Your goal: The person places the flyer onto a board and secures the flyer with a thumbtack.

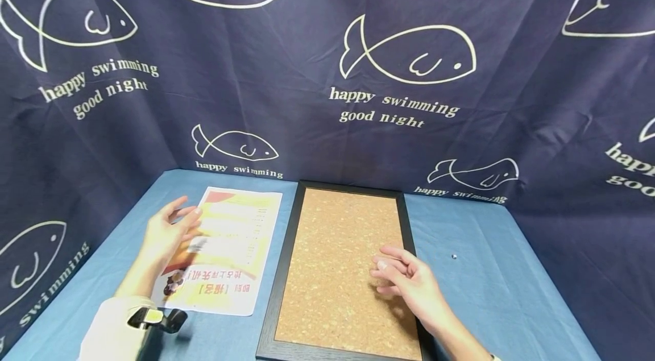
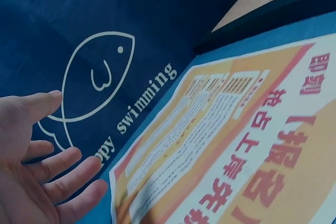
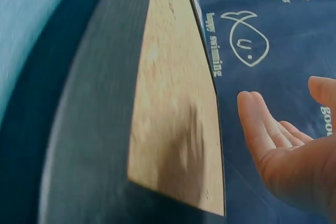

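A cork board (image 1: pixel 343 236) in a black frame lies flat on the blue cloth, its cork face up. To its left is a printed poster (image 1: pixel 240 236) in yellow, white and red, with large red characters (image 2: pixel 273 171) along its near end. My left hand (image 1: pixel 166 236) hovers over the poster's left edge, thumb apart from loosely bent fingers (image 2: pixel 63 169), holding nothing. My right hand (image 1: pixel 414 287) is above the right side of the cork, casting a shadow on it. In the right wrist view its fingers (image 3: pixel 257 121) are extended and the palm holds nothing.
A small shiny object (image 1: pixel 454 257), too small to identify, lies on the blue cloth (image 1: pixel 476 293) right of the board. Dark blue curtains (image 1: pixel 317 65) with white fish drawings rise behind and at both sides. A black device (image 1: pixel 158 318) is strapped to my left wrist.
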The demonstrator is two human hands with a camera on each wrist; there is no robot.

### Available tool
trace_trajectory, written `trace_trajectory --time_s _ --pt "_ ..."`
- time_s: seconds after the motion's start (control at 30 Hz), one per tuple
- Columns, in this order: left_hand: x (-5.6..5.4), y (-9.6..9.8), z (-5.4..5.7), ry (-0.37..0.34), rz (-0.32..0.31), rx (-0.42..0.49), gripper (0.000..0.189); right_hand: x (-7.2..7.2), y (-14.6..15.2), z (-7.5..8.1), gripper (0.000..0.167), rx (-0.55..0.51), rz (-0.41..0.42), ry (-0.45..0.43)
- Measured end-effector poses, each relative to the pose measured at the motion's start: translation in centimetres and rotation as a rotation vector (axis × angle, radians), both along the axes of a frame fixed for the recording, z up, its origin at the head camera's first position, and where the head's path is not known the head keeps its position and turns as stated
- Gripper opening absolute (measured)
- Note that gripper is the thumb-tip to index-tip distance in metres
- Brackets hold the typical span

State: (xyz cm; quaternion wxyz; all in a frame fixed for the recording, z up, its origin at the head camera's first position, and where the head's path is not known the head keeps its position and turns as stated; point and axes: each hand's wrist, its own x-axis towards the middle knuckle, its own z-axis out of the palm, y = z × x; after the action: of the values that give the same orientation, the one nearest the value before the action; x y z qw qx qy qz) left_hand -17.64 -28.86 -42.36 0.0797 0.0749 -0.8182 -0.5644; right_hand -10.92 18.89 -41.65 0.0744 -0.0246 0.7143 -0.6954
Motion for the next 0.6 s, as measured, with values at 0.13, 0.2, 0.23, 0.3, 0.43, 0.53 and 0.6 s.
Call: trace_trajectory --time_s 0.13,0.2,0.23,0.3,0.43,0.53,0.6 --pt "-0.6 -0.6 -0.2 0.010 0.017 -0.043 0.081 0.1 -0.7 -0.1 0.054 -0.021 0.043 -0.041" --pt "-0.9 -0.9 -0.2 0.016 0.025 -0.055 0.080 0.3 -1.2 -0.2 0.056 -0.032 0.061 -0.056" --pt "-1.0 -1.0 -0.2 0.016 0.028 -0.061 0.080 0.3 -1.5 -0.2 0.056 -0.038 0.072 -0.061" --pt "-1.3 -1.3 -0.2 0.011 0.039 -0.078 0.079 0.4 -2.0 -0.3 0.057 -0.050 0.092 -0.067" --pt "-1.7 -1.5 -0.2 -0.025 0.071 -0.134 0.078 0.6 -3.2 -0.4 0.059 -0.074 0.140 -0.085" --pt "-2.0 -1.5 -0.2 -0.062 0.090 -0.166 0.078 0.7 -4.0 -0.5 0.059 -0.089 0.177 -0.098" --pt "-2.3 -1.5 -0.2 -0.084 0.094 -0.169 0.079 0.8 -4.5 -0.5 0.060 -0.103 0.193 -0.108"
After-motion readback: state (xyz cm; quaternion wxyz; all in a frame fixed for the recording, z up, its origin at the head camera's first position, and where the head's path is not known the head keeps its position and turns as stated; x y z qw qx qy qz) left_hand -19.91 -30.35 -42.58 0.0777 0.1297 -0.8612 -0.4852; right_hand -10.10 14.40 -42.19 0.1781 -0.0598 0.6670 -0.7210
